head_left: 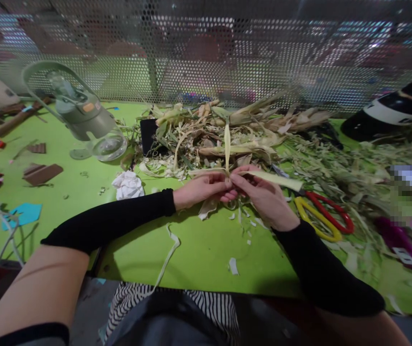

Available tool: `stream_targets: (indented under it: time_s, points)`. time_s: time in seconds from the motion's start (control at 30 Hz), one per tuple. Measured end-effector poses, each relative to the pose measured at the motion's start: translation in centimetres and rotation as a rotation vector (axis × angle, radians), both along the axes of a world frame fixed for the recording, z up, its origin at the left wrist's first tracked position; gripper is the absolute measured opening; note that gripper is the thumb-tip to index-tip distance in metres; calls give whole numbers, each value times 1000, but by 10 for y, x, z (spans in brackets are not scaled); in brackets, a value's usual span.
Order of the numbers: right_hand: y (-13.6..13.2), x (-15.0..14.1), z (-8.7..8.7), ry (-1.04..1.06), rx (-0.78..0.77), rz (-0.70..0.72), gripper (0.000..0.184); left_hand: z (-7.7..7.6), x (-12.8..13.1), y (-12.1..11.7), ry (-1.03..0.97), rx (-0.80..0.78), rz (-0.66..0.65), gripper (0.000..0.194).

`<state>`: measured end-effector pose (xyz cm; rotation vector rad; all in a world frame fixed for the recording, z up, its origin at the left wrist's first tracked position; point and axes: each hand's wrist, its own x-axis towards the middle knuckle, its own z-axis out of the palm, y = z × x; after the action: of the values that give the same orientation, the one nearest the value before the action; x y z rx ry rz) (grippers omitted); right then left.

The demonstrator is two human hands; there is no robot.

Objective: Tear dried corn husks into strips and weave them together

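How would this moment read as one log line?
Left hand: pinching pale strips | Right hand: pinching where strips meet | Nearby: scissors, crumpled tissue | Surface: green table

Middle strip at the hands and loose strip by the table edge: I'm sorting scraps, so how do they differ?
The middle strip is straight and broader; the loose strip is narrow and kinked. The middle strip's near end is at the fingertips of the left hand and right hand; the loose strip lies untouched on the green table. Both are long and pale.
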<state>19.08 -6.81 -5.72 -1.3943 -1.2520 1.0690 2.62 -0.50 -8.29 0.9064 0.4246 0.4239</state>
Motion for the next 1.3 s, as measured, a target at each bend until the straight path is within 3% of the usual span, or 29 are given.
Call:
stream_targets:
  time_s: [0.23,0.4,0.47,0.67,0.83,1.1,1.3]
  points:
    - [6,4,-6,-115,53,-48,39,3,0,-4,29,39,66,5]
    - [1,3,-4,-167,114,2,31,4,0,-3,60,34,41,9]
    - [0,2,-4,-195,109,-38,28,4,-1,-3,42,37,41,6]
    - [7,0,-14,88,7,-140,41,3,1,-6,34,104,156,15]
    - [9,-1,-15,35,28,-170,43,4,2,-6,32,151,129,14]
    - [4,-2,-11,-1,107,-120,34,2,1,-2,23,65,183,12]
    - [5,3,-14,4,52,-109,36,1,1,-2,8,71,151,12]
